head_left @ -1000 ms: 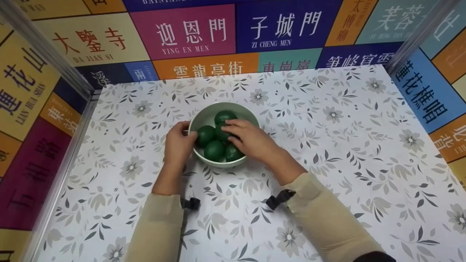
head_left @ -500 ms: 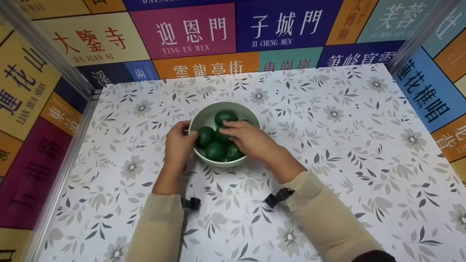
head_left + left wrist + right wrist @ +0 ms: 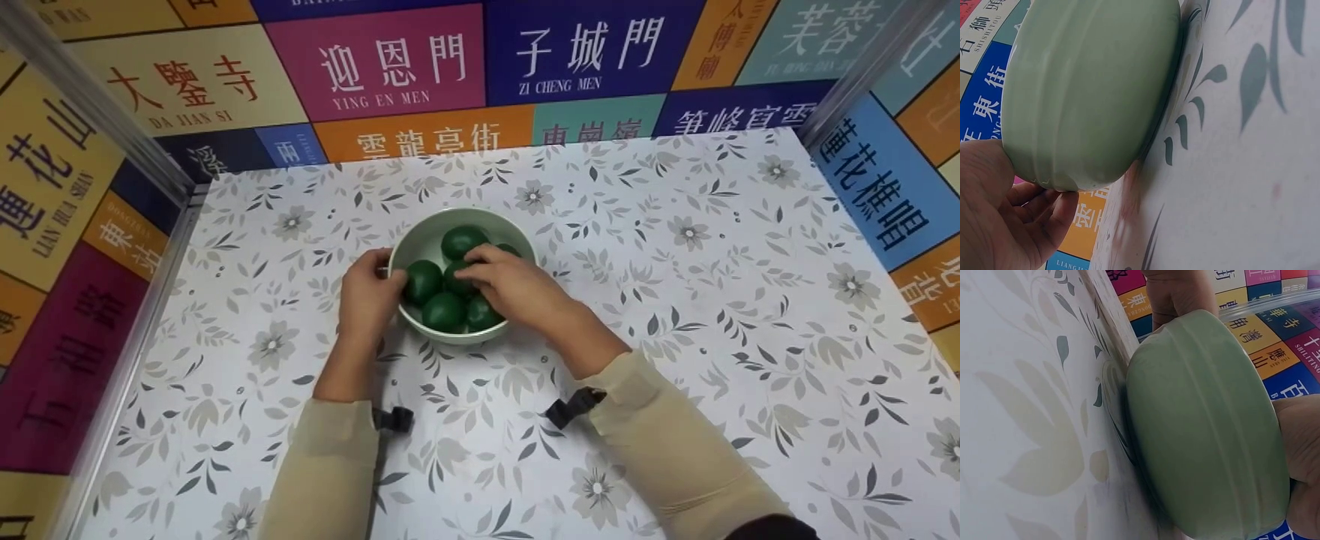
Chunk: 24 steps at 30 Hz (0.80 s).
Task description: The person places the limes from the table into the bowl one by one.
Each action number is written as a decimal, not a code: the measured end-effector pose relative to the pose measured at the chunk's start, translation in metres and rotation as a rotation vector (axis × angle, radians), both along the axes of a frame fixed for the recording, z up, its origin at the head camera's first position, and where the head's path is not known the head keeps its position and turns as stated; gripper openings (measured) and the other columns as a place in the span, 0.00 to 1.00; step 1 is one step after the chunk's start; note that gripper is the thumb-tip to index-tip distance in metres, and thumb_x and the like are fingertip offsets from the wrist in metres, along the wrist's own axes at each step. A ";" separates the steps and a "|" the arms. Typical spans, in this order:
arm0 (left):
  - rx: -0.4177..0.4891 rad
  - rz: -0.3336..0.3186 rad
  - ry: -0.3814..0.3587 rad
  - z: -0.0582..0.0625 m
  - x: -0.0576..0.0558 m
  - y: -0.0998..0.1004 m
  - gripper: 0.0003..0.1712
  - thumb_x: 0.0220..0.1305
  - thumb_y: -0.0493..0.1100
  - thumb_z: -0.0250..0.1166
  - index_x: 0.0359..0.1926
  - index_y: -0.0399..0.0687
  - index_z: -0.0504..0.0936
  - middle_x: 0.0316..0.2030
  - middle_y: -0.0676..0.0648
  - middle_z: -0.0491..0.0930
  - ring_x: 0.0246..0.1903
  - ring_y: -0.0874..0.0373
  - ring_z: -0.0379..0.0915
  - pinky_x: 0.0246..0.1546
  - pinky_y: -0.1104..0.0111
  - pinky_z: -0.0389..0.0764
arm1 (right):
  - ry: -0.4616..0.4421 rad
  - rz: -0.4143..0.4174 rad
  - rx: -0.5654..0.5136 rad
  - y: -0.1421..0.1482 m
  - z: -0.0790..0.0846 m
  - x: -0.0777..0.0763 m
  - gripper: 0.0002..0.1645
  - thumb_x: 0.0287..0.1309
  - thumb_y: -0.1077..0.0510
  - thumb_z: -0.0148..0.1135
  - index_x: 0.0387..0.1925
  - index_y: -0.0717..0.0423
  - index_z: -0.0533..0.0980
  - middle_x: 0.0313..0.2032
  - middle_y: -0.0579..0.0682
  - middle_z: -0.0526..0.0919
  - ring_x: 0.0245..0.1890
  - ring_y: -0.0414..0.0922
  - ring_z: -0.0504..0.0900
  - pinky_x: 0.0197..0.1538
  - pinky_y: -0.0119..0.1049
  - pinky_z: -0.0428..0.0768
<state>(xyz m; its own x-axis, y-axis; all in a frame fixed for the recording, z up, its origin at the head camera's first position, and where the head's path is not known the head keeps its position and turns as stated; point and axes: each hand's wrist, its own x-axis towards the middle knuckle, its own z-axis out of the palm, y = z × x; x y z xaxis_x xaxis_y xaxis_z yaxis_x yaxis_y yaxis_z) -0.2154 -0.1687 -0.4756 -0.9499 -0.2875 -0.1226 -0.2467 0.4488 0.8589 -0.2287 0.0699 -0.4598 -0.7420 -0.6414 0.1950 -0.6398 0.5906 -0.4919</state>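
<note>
A pale green bowl [image 3: 463, 339] stands on the table and holds several dark green, lime-like fruits [image 3: 443, 312]. At its left side my left hand [image 3: 367, 296] grips the rim, thumb over the inner edge and fingers outside; the left wrist view shows these curled fingers [image 3: 1044, 219] under the bowl's wall. My right hand [image 3: 521, 289] reaches in over the right rim, its fingers bent over the middle lime [image 3: 456, 279]. Part of that lime is covered by the fingers. Another lime [image 3: 508, 249] peeks out behind the knuckles. In the right wrist view the bowl [image 3: 1202, 433] hides the fruits.
The table [image 3: 675, 450] wears a white covering printed with grey flowers and leaves. Coloured panels with lettering [image 3: 375, 64] rise behind it and at both sides. Clear edge strips [image 3: 161, 161] run along the corners. A black strap [image 3: 574, 407] sits at the right cuff.
My right fingers shift slightly over the middle lime, and a lime at the right inside of the bowl comes into sight. The left hand and the bowl stay in place.
</note>
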 end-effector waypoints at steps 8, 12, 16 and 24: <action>-0.018 -0.016 -0.005 0.000 0.000 0.001 0.26 0.62 0.41 0.61 0.63 0.50 0.82 0.55 0.47 0.84 0.52 0.54 0.79 0.54 0.61 0.82 | -0.007 -0.042 0.048 0.002 0.000 0.003 0.18 0.73 0.60 0.59 0.61 0.52 0.83 0.65 0.56 0.78 0.68 0.54 0.77 0.71 0.50 0.74; 0.015 -0.036 -0.003 0.003 0.000 -0.001 0.26 0.63 0.40 0.61 0.63 0.48 0.82 0.56 0.46 0.84 0.53 0.54 0.79 0.54 0.62 0.82 | 0.019 -0.045 0.049 0.001 0.000 0.004 0.18 0.73 0.59 0.59 0.60 0.55 0.83 0.64 0.56 0.80 0.67 0.55 0.77 0.71 0.49 0.74; 0.065 -0.047 -0.019 0.006 -0.002 -0.002 0.26 0.63 0.40 0.61 0.63 0.47 0.83 0.54 0.45 0.84 0.53 0.53 0.79 0.52 0.63 0.83 | 0.054 -0.057 0.056 0.002 -0.001 0.003 0.17 0.73 0.59 0.60 0.58 0.58 0.83 0.62 0.57 0.81 0.65 0.55 0.78 0.70 0.49 0.75; -0.039 -0.122 -0.031 0.006 -0.009 -0.007 0.28 0.66 0.45 0.57 0.66 0.45 0.80 0.58 0.42 0.83 0.57 0.49 0.79 0.57 0.59 0.82 | 0.035 -0.124 0.078 0.010 -0.002 0.005 0.19 0.74 0.56 0.58 0.60 0.59 0.82 0.63 0.55 0.80 0.67 0.53 0.77 0.71 0.48 0.75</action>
